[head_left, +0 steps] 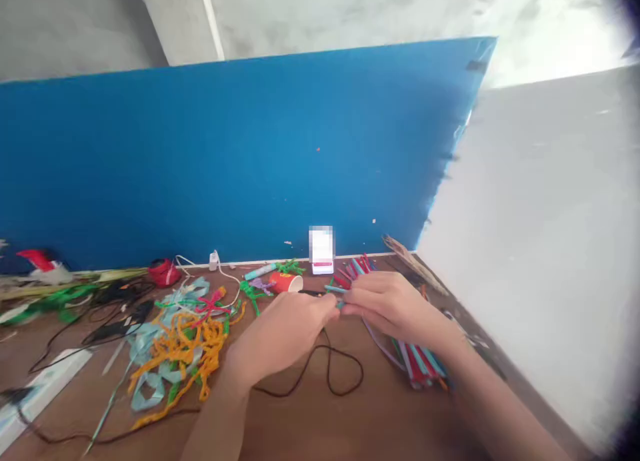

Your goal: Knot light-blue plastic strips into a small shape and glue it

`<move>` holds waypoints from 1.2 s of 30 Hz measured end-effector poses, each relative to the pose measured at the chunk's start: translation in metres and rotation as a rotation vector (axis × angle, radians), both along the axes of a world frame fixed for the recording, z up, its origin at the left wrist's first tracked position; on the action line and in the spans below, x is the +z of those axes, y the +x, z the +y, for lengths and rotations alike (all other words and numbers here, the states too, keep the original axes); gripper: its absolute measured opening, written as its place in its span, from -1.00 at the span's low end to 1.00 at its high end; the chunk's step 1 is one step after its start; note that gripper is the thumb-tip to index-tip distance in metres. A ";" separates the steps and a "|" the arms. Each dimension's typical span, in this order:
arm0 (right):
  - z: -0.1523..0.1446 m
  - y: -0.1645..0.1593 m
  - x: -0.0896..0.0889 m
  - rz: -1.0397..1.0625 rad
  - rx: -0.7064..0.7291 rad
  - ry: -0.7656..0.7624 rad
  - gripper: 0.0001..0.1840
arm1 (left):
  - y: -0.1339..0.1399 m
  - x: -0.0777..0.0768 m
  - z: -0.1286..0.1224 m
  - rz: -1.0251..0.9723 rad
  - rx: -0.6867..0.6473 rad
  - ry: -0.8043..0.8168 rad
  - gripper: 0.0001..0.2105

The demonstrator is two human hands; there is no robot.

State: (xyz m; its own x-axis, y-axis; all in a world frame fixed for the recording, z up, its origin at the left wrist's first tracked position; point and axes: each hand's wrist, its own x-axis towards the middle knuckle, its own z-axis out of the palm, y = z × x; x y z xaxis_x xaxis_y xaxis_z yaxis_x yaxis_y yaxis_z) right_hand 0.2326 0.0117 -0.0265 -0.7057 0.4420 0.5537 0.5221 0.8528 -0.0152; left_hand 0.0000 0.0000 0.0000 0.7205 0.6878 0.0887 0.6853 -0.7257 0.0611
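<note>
Both the left hand (287,331) and the right hand (395,308) grasp, in a pinching grip, a light-blue pipe cleaner (336,288), to the right of the red paper cup (283,282). Its free end points left, towards the cup; its long axis lies mostly crosswise. Twisted green shapes (290,268) beside the cup seem finished; the straight bundle (423,364), rightward of it, appears unworked.

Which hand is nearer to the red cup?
Left. The left hand is just in front of the red cup; the right hand is farther off, to the cup's right.
</note>
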 end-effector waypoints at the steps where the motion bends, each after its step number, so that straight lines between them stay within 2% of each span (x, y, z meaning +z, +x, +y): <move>1: 0.000 -0.002 0.000 -0.006 -0.001 0.023 -0.64 | 0.000 0.000 0.002 0.000 0.004 0.000 -0.78; 4: 0.001 -0.007 0.000 -0.031 0.005 0.059 -0.61 | -0.002 -0.001 0.010 -0.021 -0.004 -0.073 -0.79; 8: 0.004 -0.011 -0.005 -0.070 0.022 0.035 -0.64 | -0.015 -0.001 0.020 -0.108 -0.045 -0.343 -0.74; 10: 0.007 -0.010 -0.008 -0.056 0.001 0.017 -0.63 | -0.023 -0.001 0.023 -0.147 -0.019 -0.397 -0.74; 14: 0.013 -0.004 -0.010 -0.052 -0.070 -0.005 -0.62 | -0.032 -0.003 0.026 -0.140 0.022 -0.375 -0.78; 23: 0.014 -0.006 -0.011 -0.138 -0.145 -0.103 -0.64 | -0.026 -0.010 0.028 -0.165 0.084 -0.356 -0.77; 30: 0.017 -0.015 -0.017 -0.259 -0.159 -0.184 -0.71 | -0.017 -0.013 0.026 -0.140 0.096 -0.328 -0.76; 36: 0.016 -0.017 -0.016 -0.198 -0.106 -0.182 -0.71 | -0.008 -0.010 0.021 -0.097 0.082 -0.288 -0.71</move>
State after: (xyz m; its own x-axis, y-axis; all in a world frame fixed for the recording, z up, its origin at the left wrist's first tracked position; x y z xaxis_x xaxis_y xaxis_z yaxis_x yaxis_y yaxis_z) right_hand 0.2156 0.0275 -0.0420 -0.7368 0.5985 0.3146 0.6161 0.7859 -0.0524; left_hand -0.0076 0.0207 -0.0101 0.6594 0.7500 -0.0524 0.7215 -0.6117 0.3245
